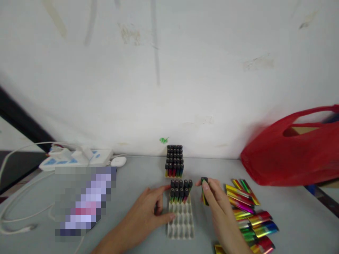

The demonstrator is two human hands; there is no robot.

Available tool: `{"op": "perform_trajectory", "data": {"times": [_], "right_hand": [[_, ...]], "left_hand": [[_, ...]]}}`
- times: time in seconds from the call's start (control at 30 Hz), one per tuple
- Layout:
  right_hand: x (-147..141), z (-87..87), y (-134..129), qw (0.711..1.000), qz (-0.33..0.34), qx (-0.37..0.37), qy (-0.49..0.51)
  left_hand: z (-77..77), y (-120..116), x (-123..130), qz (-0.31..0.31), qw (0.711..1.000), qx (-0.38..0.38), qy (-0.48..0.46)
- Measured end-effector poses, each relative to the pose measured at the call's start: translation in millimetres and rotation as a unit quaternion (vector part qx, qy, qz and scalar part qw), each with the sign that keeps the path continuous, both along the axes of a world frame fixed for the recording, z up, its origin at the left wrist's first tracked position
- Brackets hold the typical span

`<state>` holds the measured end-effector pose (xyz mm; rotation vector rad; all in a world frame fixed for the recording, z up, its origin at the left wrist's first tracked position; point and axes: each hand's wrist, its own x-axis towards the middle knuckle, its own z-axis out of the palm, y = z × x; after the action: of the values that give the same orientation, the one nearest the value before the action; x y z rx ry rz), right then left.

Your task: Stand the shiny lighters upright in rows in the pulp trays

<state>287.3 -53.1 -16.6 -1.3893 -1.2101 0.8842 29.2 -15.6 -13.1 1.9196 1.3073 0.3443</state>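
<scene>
A white plastic tray (180, 229) with moulded slots lies on the table. Its two far rows hold several upright lighters (181, 192) with black tops and shiny coloured bodies; the nearer slots show bare. On the left of the tray, my left hand (147, 211) has thumb and index finger spread. The thumb lies over the tray's left edge, and the index fingertip is beside the far left lighter. Just right of the tray, my right hand (219, 208) is closed on an upright lighter (204, 190), black-topped with some yellow showing. Its fingers partly cover the lighter.
A full block of lighters (174, 160) stands by the wall. Loose shiny lighters (249, 218) lie in a pile at right, before a red bag (288, 151). At left are a power strip (100, 157), white cables (18, 231) and a pixelated object (90, 201).
</scene>
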Motion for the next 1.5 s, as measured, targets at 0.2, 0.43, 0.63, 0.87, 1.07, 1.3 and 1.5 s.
{"op": "perform_trajectory", "data": {"times": [0.2, 0.43, 0.63, 0.87, 1.07, 1.3, 1.5], "right_hand": [[-1.9, 7.9, -0.2, 1.000, 0.018, 0.010, -0.015], [-10.8, 4.5, -8.3, 0.992, -0.023, -0.001, -0.127], [-11.0, 1.2, -6.0, 0.990, -0.050, -0.005, -0.132], [-11.5, -1.4, -4.7, 0.989, -0.034, 0.014, -0.146], [-14.1, -1.4, -5.7, 0.990, -0.029, 0.028, -0.134], [-11.0, 4.3, -10.4, 0.991, 0.006, 0.051, -0.123], [-1.9, 6.1, -9.1, 0.991, 0.004, 0.053, -0.120]], "left_hand": [[-2.2, 0.1, 0.0, 0.004, 1.000, 0.001, -0.005], [3.2, 0.3, 1.4, 0.005, 1.000, -0.007, -0.002], [2.7, 0.3, 1.2, 0.007, 1.000, -0.007, 0.001], [2.5, 0.1, 1.5, 0.007, 1.000, -0.003, -0.005], [4.1, -1.4, 1.0, 0.016, 1.000, -0.010, -0.007], [5.7, -1.5, 1.7, 0.010, 1.000, -0.007, -0.006], [8.2, -1.5, 2.1, 0.010, 1.000, -0.012, -0.004]]}}
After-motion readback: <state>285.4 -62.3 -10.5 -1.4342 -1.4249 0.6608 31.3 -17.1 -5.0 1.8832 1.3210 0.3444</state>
